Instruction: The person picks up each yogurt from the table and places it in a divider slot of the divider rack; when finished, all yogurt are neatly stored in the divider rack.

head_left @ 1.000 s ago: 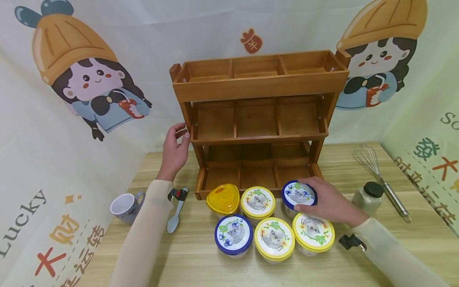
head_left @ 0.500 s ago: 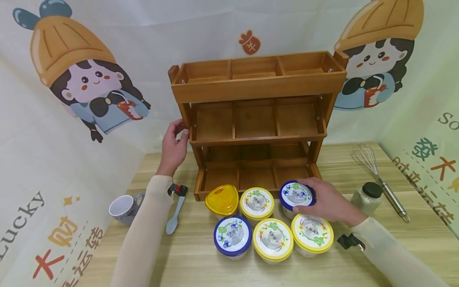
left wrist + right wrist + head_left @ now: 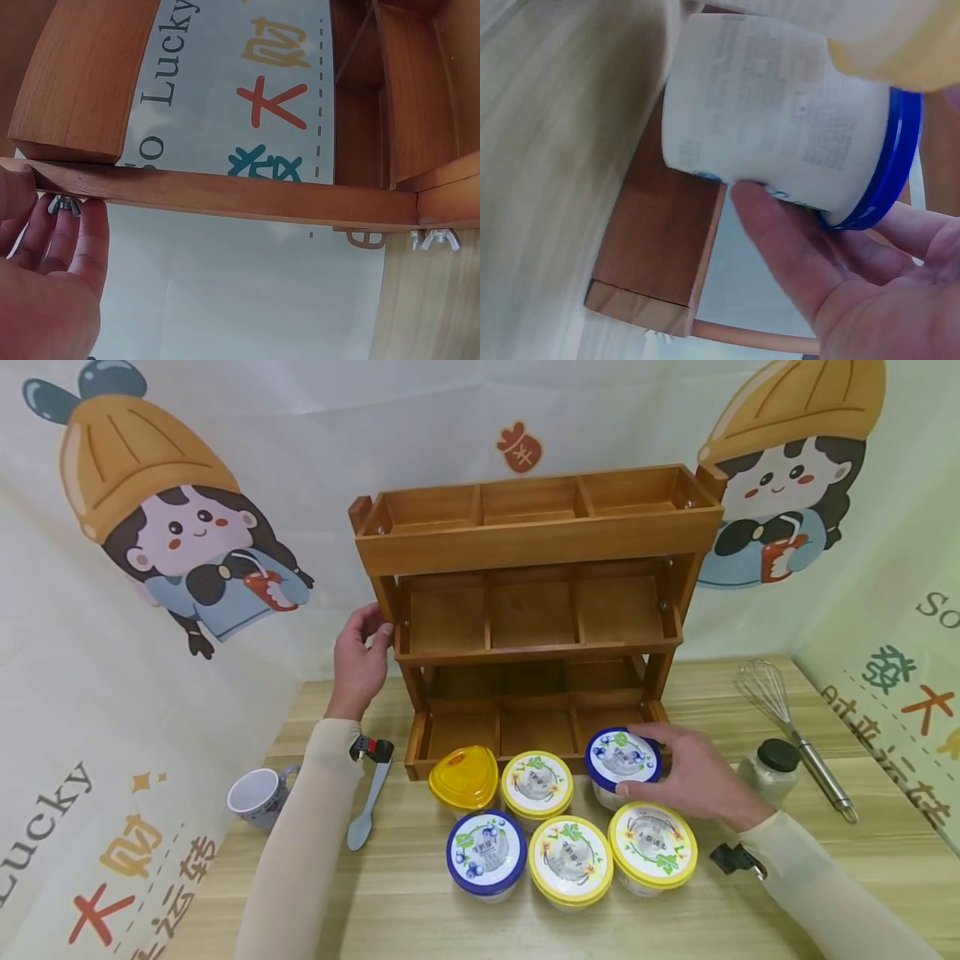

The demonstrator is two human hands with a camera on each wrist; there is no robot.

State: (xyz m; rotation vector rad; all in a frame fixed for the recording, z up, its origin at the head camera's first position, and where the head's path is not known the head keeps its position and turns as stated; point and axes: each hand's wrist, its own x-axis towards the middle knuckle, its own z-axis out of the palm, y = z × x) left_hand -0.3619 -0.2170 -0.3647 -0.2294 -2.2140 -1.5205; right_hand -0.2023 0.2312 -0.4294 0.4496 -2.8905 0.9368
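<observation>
A three-tier wooden rack [image 3: 540, 541] with divided compartments stands at the back of the table. My left hand [image 3: 360, 660] holds its left side post; in the left wrist view the thumb lies on the post [image 3: 247, 196] and the fingers curl beside a wing nut [image 3: 65, 204]. My right hand [image 3: 693, 777] grips a blue-lidded tub [image 3: 622, 754] round its side, at the rack's lower right front. Nearby stand a second blue-lidded tub [image 3: 486, 853], a yellow-lidded tub [image 3: 537, 782], two more in the front row, and an orange-yellow lidded container [image 3: 463, 777].
To the left are a patterned mug [image 3: 257, 796] and a grey-blue spoon [image 3: 363, 818]. A jar with a black lid [image 3: 776, 760] and a whisk [image 3: 798, 735] lie on the right. Printed cloth [image 3: 435, 418] hangs behind the rack.
My left hand has moved slightly up and in against the rack's side post. My right hand has raised the blue-lidded tub a little.
</observation>
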